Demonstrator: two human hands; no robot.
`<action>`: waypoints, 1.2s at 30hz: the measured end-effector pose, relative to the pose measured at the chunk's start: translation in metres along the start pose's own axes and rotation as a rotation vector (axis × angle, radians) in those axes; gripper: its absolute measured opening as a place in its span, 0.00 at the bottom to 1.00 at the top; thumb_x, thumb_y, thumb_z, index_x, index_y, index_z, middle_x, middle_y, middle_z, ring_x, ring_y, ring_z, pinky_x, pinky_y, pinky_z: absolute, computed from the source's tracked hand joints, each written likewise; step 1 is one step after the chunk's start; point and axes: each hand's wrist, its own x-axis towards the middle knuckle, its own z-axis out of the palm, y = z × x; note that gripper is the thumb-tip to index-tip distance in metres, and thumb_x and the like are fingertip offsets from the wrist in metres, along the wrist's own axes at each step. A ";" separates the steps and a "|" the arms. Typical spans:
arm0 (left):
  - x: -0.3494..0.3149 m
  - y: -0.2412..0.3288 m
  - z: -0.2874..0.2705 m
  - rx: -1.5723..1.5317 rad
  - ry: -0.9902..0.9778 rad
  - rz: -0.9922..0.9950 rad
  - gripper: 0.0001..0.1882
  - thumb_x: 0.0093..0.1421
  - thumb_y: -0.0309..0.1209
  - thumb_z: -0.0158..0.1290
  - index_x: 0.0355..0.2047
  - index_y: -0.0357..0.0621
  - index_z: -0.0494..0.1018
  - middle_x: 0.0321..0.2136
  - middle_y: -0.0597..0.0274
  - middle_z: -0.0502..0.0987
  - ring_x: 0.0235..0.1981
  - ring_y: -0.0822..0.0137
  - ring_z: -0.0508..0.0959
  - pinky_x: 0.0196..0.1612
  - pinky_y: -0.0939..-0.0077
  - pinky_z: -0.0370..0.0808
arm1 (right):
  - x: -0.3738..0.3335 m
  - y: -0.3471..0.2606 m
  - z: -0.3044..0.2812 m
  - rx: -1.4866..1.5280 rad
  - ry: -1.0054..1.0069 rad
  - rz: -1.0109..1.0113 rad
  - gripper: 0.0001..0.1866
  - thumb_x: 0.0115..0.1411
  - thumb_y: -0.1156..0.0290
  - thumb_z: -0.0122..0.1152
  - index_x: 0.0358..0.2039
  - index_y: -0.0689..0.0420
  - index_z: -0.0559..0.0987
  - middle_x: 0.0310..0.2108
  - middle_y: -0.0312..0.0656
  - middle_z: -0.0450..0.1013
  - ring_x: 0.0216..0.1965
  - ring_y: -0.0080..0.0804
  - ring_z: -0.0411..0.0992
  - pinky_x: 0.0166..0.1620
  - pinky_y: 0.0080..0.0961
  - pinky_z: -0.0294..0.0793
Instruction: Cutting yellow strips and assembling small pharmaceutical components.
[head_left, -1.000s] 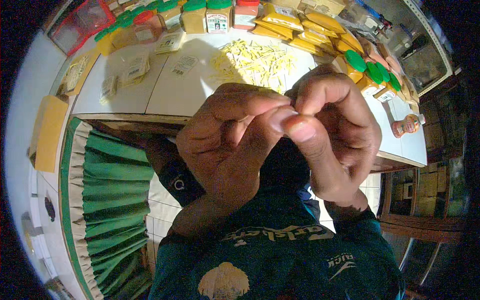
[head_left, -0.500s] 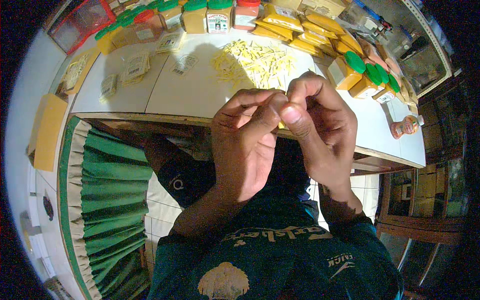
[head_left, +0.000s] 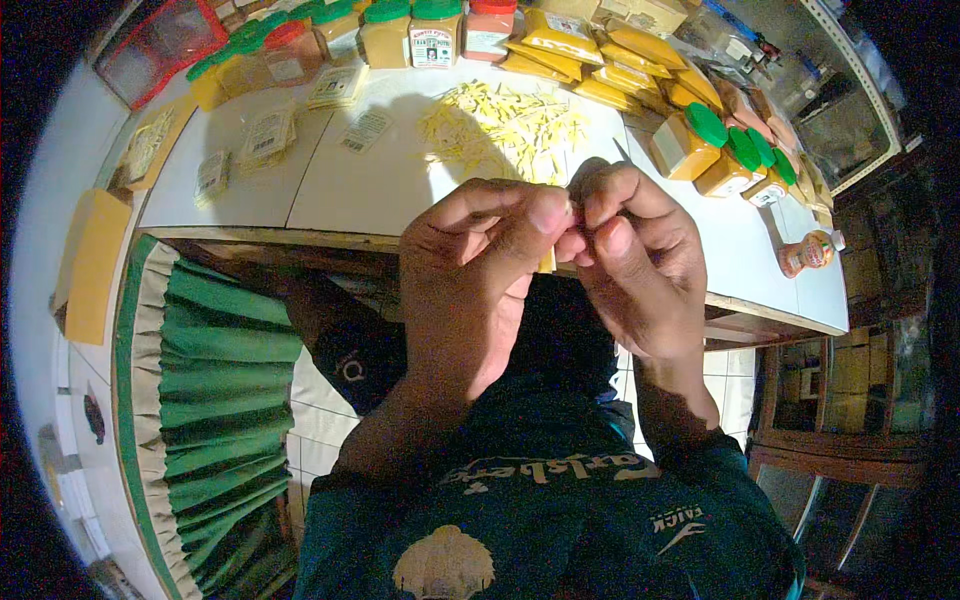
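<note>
Both my hands meet in front of me, just over the near edge of the white table (head_left: 370,200). My left hand (head_left: 470,270) is closed in a pinch; a small yellow strip (head_left: 547,262) shows below its fingertips. Close beside it, my right hand (head_left: 645,260) has its thumb pressed toward curled fingers, and whatever it holds is hidden. A thin dark sliver shows above the right fingers, too small to name. Beyond the hands lies a loose pile of yellow strips (head_left: 510,120), partly in shadow.
Jars with green lids (head_left: 387,35) line the back, beside stacked yellow packets (head_left: 560,40). More green-lidded jars (head_left: 690,145) and a small bottle (head_left: 808,253) stand at right. Label stacks (head_left: 268,135) lie at left. A green curtain (head_left: 225,370) hangs below the left table.
My left hand has shifted slightly left, and the fingertips of both hands have drawn a little apart. The right fingers have curled more. More of the yellow strip shows below the left fingertips.
</note>
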 end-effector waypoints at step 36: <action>-0.014 0.011 0.000 0.133 -0.227 0.081 0.09 0.49 0.18 0.58 0.32 0.36 0.73 0.28 0.50 0.77 0.25 0.64 0.77 0.27 0.74 0.76 | -0.003 0.000 -0.003 0.820 -0.216 0.150 0.11 0.60 0.67 0.49 0.35 0.60 0.62 0.28 0.33 0.54 0.32 0.22 0.55 0.36 0.18 0.56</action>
